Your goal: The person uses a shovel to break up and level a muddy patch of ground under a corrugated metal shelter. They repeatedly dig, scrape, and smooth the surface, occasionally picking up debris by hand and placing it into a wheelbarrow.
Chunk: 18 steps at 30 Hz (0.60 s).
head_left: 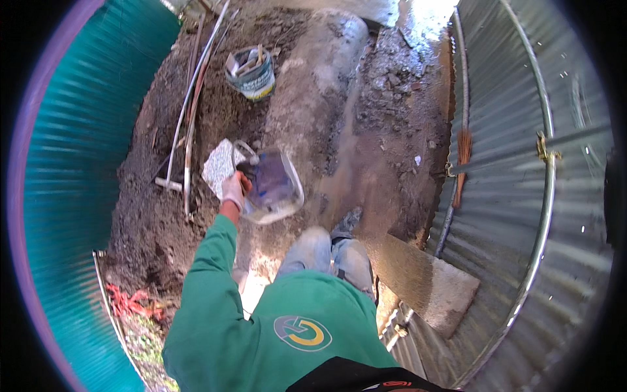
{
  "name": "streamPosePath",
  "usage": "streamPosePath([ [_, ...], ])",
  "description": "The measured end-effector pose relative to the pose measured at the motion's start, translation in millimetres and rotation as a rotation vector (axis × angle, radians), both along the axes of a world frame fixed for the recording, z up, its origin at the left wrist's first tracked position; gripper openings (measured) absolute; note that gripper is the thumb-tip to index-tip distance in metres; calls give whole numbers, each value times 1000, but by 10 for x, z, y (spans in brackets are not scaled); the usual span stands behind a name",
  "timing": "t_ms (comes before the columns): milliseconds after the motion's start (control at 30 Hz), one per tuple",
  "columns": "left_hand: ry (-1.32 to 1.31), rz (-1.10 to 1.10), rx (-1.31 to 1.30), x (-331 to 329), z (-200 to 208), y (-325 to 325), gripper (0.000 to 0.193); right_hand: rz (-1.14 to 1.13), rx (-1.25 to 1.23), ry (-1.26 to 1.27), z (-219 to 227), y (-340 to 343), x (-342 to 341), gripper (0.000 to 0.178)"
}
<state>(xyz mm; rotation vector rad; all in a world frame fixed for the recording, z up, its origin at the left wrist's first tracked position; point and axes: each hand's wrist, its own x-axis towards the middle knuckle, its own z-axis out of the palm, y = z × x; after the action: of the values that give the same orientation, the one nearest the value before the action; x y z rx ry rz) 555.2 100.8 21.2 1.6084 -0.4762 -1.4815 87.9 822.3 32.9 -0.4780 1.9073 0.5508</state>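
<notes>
My left hand (236, 188) is closed on the left side of a pale plastic tub (287, 209) with an open top. Its inside looks dark, with small blue patches; I cannot make out what it holds. Beside the tub, at its far left, a speckled white slab (219, 168) lies on the soil, partly behind my hand. A pale loop (247, 149), perhaps a handle, rises at the tub's far left corner. My green left sleeve reaches up from below. My right hand does not show.
A bucket (253, 75) with tools in it stands farther off on the dirt. Thin poles (189, 117) lie on the left. A board (424, 281) is near my legs at right. Corrugated metal sheets (85, 163) wall the left; grey ones (516, 183) wall the right.
</notes>
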Motion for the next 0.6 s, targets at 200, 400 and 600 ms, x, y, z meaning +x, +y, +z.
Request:
streamPosePath([
  [200, 16, 129, -61, 211, 391, -1057, 15, -32, 4, 43, 440, -767, -348, 61],
  [400, 195, 161, 52, 655, 59, -2586, 22, -137, 122, 78, 908, -1629, 222, 67],
  [600, 166, 192, 210, 1130, -1001, -3617, 13, -458, 113, -57, 1631, -3241, 372, 59],
])
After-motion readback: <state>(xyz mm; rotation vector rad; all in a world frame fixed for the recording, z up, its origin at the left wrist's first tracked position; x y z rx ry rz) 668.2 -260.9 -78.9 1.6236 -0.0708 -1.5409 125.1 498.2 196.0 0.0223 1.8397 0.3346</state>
